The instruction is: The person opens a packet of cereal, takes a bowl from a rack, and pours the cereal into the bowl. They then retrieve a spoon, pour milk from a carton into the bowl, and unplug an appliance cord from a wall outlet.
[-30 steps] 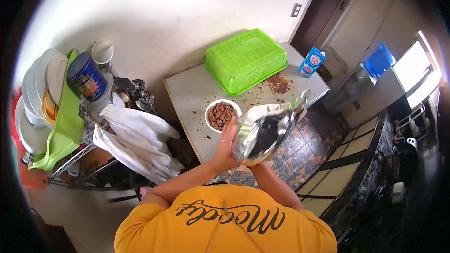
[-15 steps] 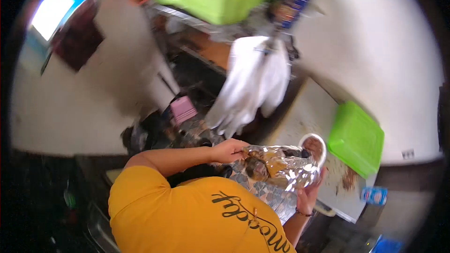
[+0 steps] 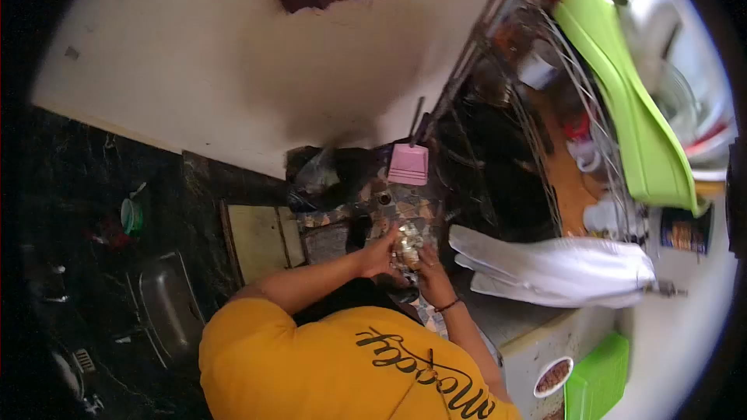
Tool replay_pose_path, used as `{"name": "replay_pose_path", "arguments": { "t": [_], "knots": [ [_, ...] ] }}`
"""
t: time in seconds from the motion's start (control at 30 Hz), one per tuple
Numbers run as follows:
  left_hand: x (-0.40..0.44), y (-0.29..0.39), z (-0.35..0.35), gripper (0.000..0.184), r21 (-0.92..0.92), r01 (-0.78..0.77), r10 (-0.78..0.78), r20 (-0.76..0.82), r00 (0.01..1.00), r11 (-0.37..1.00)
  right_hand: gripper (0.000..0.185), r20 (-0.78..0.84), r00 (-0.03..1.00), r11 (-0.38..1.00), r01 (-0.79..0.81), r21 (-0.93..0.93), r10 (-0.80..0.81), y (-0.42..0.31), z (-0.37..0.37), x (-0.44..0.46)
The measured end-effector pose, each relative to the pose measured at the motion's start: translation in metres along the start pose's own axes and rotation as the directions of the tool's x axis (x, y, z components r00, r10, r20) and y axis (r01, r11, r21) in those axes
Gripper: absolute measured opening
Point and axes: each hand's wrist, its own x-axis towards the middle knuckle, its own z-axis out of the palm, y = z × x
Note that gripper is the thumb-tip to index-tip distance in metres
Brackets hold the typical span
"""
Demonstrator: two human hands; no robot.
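Turned away from the table, the person has brought the foil with them; half a second ago it stretched wide between the hands near the bowl, and now it is a crumpled bundle on the near side of the pink dustpan, held above the tiled floor. From where I stand, the left hand is curled partly closed round one side of it, and the right hand bends its fingers over the other. How hard they press I cannot tell.

Right of the dustpan hangs a white cloth; left of it slumps a dark bag. Farther off, nearer than the dustpan and well to its right, sit the bowl of brown pieces and a green basket.

I'd worry about the squeezing: thin foil could tear, and any crumbs caught in its folds would drop onto the tiles. A loose grip might let the bundle slip too.
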Motion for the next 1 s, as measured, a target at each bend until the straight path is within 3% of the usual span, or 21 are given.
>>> {"name": "replay_pose_path", "arguments": {
  "t": [0.03,0.07,0.1,0.13,0.17,0.23,0.27,0.3,0.37,0.47,0.53,0.6,0.63,0.67,0.7,0.73,0.77,0.8,0.87,0.93,1.0],
  "knots": [
    [-0.008,0.016,-0.008,0.057,-0.01,0.001,-0.001,-0.013,1.0,1.0,0.049,0.009,1.0,1.0,0.0,0.014,0.0,-0.004,0.011,0.029],
    [-0.017,0.028,-0.014,0.06,0.238,-0.085,0.155,-0.293,0.943,0.968,0.048,0.09,0.992,0.993,0.076,0.094,-0.084,-0.01,0.026,0.062],
    [-0.023,0.038,-0.023,0.064,0.487,-0.081,0.352,-0.497,0.793,0.87,0.048,0.158,0.972,0.973,0.144,0.18,-0.173,-0.016,0.039,0.092],
    [-0.001,0.042,-0.091,0.067,0.663,-0.09,0.501,-0.462,0.732,0.743,0.048,0.127,0.972,0.944,0.156,0.289,-0.199,-0.03,0.038,0.115],
    [0.008,0.056,-0.135,0.067,0.662,-0.076,0.492,-0.471,0.732,0.746,0.048,0.125,0.973,0.942,0.149,0.301,-0.194,-0.029,0.048,0.132],
    [0.015,0.082,-0.198,0.064,0.906,-0.037,0.802,-0.354,0.481,0.422,0.055,0.244,0.969,0.804,-0.167,0.57,0.028,-0.019,0.066,0.159],
    [0.017,0.102,-0.229,0.064,0.907,-0.029,0.798,-0.353,0.489,0.419,0.047,0.085,0.996,0.847,-0.066,0.527,0.025,-0.002,0.083,0.17],
    [0.02,0.128,-0.259,0.062,0.943,0.112,0.818,-0.329,0.472,0.314,0.047,0.072,0.997,0.845,-0.068,0.53,0.034,0.015,0.097,0.18],
    [0.029,0.178,-0.296,0.061,0.95,0.251,0.834,-0.287,0.471,0.185,0.036,0.179,0.817,0.424,-0.456,0.783,0.548,0.057,0.124,0.203],
    [0.048,0.227,-0.335,0.054,0.815,0.569,0.905,-0.156,0.396,-0.109,0.054,0.21,0.727,0.303,-0.506,0.808,0.654,0.132,0.164,0.257],
    [0.055,0.249,-0.313,0.051,0.789,0.611,0.897,-0.222,0.382,-0.066,0.06,0.258,0.653,0.192,-0.535,0.823,0.712,0.181,0.204,0.291],
    [0.07,0.266,-0.296,0.042,0.679,0.734,0.835,-0.409,0.367,0.01,0.066,-0.178,0.503,0.467,-0.536,0.703,0.845,0.233,0.27,0.322],
    [0.077,0.267,-0.295,0.042,0.677,0.736,0.833,-0.406,0.376,-0.002,0.061,-0.121,0.456,0.389,-0.557,0.734,0.882,0.228,0.261,0.34],
    [0.084,0.265,-0.293,0.04,0.639,0.755,0.794,-0.379,0.475,-0.147,0.056,-0.025,0.454,0.313,-0.573,0.757,0.891,0.219,0.251,0.353],
    [0.086,0.26,-0.296,0.039,0.592,0.751,0.74,-0.358,0.569,-0.292,0.051,0.11,0.481,0.228,-0.589,0.775,0.87,0.2,0.234,0.361],
    [0.103,0.242,-0.354,0.044,0.573,0.665,0.769,-0.091,0.632,-0.479,0.046,0.177,0.531,0.21,-0.588,0.781,0.828,0.181,0.222,0.366],
    [0.119,0.227,-0.394,0.044,0.572,0.657,0.761,-0.086,0.643,-0.491,0.042,0.226,0.578,0.213,-0.593,0.777,0.785,0.164,0.215,0.369],
    [0.129,0.215,-0.42,0.044,0.591,0.634,0.743,-0.084,0.664,-0.499,0.032,0.139,0.759,0.408,-0.484,0.774,0.636,0.162,0.228,0.365],
    [0.142,0.202,-0.448,0.045,0.627,0.631,0.709,-0.173,0.684,-0.457,0.02,-0.126,0.917,0.745,-0.222,0.629,0.379,0.134,0.235,0.348],
    [0.161,0.191,-0.478,0.045,0.64,0.624,0.674,-0.217,0.706,-0.448,0.021,0.019,0.961,0.741,-0.225,0.632,0.275,0.106,0.211,0.332],
    [0.185,0.185,-0.5,0.046,0.653,0.607,0.642,-0.233,0.73,-0.453,0.02,-0.098,0.983,0.779,-0.063,0.624,0.158,0.095,0.204,0.317]
  ]
}}
